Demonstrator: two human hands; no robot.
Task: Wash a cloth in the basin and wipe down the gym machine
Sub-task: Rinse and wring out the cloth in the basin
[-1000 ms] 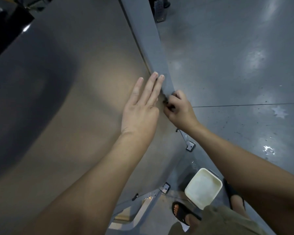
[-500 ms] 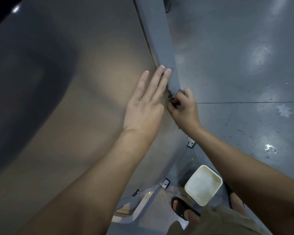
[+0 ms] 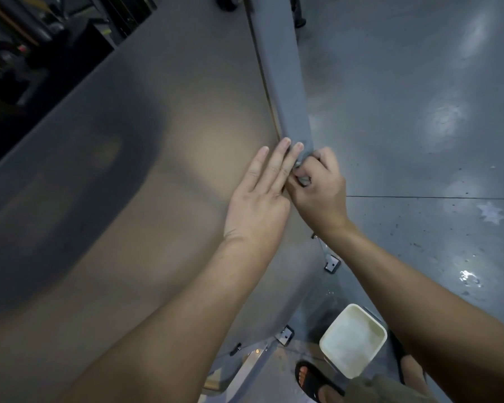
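Nearest the camera, at the bottom right, a foot in a black sandal (image 3: 313, 379) stands on the grey floor (image 3: 419, 112), and just beyond it sits a cream square basin (image 3: 353, 340), also on the floor, close to the lower end of the gym machine's grey frame bar (image 3: 285, 80). Two small metal brackets (image 3: 332, 264) show along the machine's lower edge.

Both forearms reach up from the bottom of the view. The left hand (image 3: 258, 205) lies flat on the machine's broad tan panel (image 3: 134, 170), fingers straight and together, their tips reaching the panel's right edge where it meets the bar. The right hand (image 3: 320, 190) touches the left one from the right side; its fingers are curled and pinch a small wad of grey cloth (image 3: 303, 179) against the bar's lower part. Only a scrap of the cloth shows between the fingers.

The bar runs on up to the top edge. Dark gym equipment (image 3: 41, 39) fills the far top left corner.
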